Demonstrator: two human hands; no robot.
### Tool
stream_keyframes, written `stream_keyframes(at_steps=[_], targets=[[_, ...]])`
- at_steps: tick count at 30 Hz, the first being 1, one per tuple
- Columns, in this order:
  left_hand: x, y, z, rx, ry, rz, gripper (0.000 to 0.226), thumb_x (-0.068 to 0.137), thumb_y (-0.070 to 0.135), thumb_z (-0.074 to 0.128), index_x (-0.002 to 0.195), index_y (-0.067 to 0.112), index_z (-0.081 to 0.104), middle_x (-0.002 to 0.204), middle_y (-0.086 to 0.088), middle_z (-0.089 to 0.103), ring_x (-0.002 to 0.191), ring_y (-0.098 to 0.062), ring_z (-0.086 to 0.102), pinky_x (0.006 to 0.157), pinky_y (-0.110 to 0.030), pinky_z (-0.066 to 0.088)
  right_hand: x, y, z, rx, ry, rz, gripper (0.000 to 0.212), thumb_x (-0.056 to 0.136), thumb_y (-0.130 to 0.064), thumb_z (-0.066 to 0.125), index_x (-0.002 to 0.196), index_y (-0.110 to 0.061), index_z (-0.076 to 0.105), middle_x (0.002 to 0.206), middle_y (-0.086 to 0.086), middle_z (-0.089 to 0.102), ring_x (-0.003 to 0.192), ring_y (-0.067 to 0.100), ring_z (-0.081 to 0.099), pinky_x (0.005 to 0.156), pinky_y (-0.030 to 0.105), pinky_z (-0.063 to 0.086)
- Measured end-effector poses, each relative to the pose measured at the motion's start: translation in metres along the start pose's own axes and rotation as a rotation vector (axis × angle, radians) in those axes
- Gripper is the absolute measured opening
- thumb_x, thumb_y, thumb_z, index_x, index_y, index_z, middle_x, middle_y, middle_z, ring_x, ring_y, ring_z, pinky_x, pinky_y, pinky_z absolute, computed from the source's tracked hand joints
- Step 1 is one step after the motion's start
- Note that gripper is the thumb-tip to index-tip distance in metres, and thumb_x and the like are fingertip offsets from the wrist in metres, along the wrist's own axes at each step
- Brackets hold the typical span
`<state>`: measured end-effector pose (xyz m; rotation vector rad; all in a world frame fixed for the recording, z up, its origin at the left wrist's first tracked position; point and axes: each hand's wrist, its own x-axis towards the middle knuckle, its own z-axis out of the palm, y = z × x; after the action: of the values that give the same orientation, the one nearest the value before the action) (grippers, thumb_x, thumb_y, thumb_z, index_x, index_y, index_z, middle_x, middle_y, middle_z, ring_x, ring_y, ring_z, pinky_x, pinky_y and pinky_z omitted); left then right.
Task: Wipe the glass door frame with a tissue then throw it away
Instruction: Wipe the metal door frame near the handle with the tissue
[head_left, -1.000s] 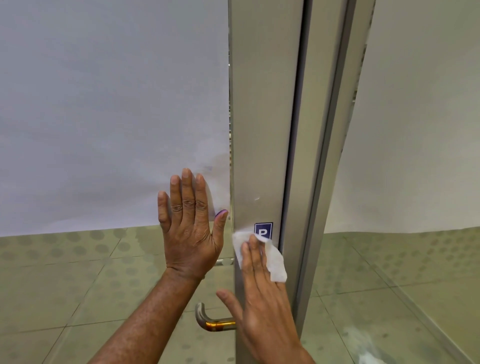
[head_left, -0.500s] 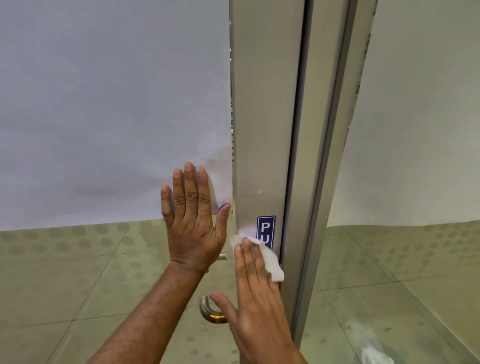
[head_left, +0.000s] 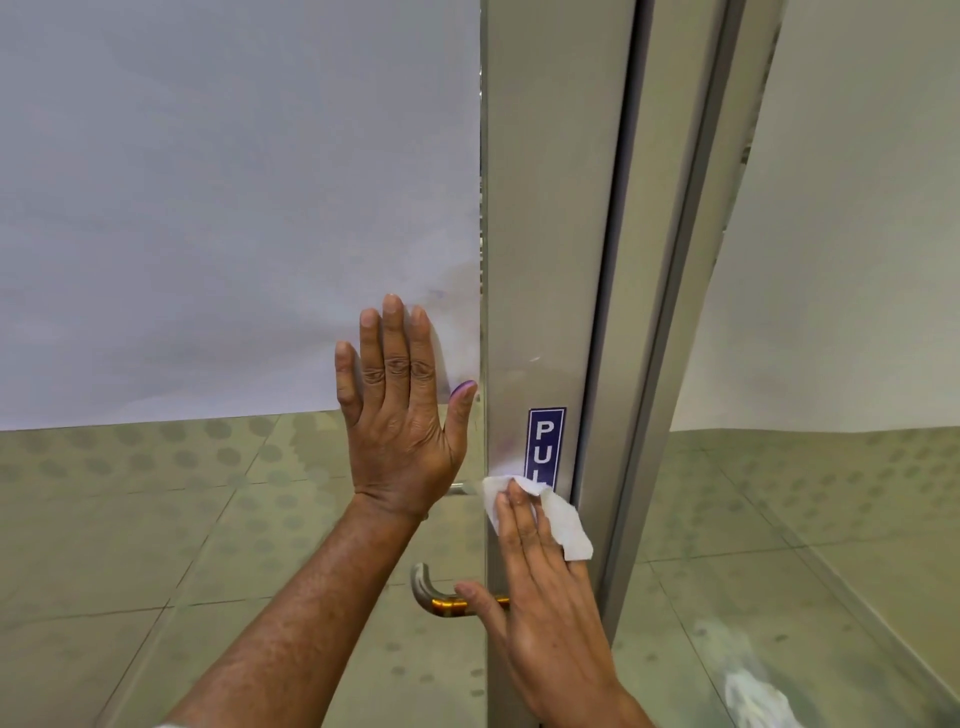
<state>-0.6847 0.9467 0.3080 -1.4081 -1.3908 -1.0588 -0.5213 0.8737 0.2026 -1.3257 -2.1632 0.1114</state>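
While the right hand (head_left: 540, 603) lay flat with its fingers pressed together, it pinned a thin, soft white tissue (head_left: 545, 512) against the smooth grey metal door frame (head_left: 540, 234). The crumpled sheet ran slantwise, from its upper corner at the frame's left edge down to its lower corner near the dark seam on the right. Its top edge covered the bottom of a narrow blue sticker (head_left: 545, 441), set upright, where the white letters "PU" could be read. Under that hand's thumb, a curved, shiny metal handle (head_left: 441, 597) stuck out to the left. The left hand (head_left: 400, 410), fingers spread and pointing up, was pressed flat on the glass panel (head_left: 234, 208) just beside the frame. Spotted floor tiles (head_left: 156, 493) showed through the glass.
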Motion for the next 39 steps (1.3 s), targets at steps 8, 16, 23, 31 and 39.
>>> stream_keyframes(at_steps=[8, 16, 23, 31, 39], targets=[[0.001, 0.000, 0.001, -0.009, 0.030, -0.004, 0.071, 0.109, 0.049, 0.025, 0.163, 0.009, 0.000, 0.168, -0.018, 0.016, 0.160, -0.021, -0.010, 0.130, -0.045, -0.002, 0.009, -0.016, 0.001, 0.020, 0.024, -0.038, 0.087, 0.096, -0.075, 0.024, 0.157, -0.028, -0.016, 0.164, -0.016, -0.024, 0.152, 0.007, -0.019, 0.126, 0.044, 0.010], [0.002, -0.001, 0.002, -0.007, 0.031, -0.003, 0.072, 0.109, 0.048, 0.028, 0.162, 0.007, 0.000, 0.168, -0.019, 0.016, 0.159, -0.020, -0.011, 0.129, -0.046, -0.002, 0.034, -0.021, -0.007, 0.009, 0.181, -0.049, 0.088, 0.097, -0.073, 0.026, 0.160, -0.019, -0.003, 0.169, -0.004, -0.008, 0.155, 0.016, -0.006, 0.125, 0.036, 0.007], [0.000, 0.000, 0.002, -0.012, 0.031, -0.009, 0.071, 0.110, 0.049, 0.026, 0.162, 0.008, 0.000, 0.168, -0.019, 0.016, 0.159, -0.020, -0.010, 0.130, -0.046, -0.002, 0.016, 0.001, -0.005, -0.013, 0.107, -0.058, 0.081, 0.098, -0.071, 0.024, 0.159, -0.029, -0.011, 0.166, -0.016, -0.017, 0.153, 0.006, -0.010, 0.120, 0.042, 0.025], [0.001, 0.000, 0.002, -0.008, 0.033, -0.011, 0.071, 0.110, 0.049, 0.024, 0.162, 0.007, 0.002, 0.168, -0.020, 0.017, 0.159, -0.021, -0.010, 0.129, -0.046, -0.002, 0.007, 0.010, -0.006, -0.065, -0.019, -0.092, 0.080, 0.099, -0.070, 0.022, 0.158, -0.028, -0.014, 0.163, -0.018, -0.024, 0.150, 0.002, -0.021, 0.123, 0.040, 0.019], [0.002, 0.000, 0.001, 0.006, 0.021, -0.008, 0.072, 0.109, 0.049, 0.026, 0.162, 0.008, 0.000, 0.168, -0.020, 0.016, 0.159, -0.021, -0.011, 0.129, -0.046, -0.003, 0.032, -0.015, -0.022, -0.023, 0.079, -0.072, 0.084, 0.097, -0.074, 0.018, 0.159, -0.025, -0.012, 0.167, -0.010, -0.016, 0.153, 0.010, -0.015, 0.119, 0.034, 0.008]])
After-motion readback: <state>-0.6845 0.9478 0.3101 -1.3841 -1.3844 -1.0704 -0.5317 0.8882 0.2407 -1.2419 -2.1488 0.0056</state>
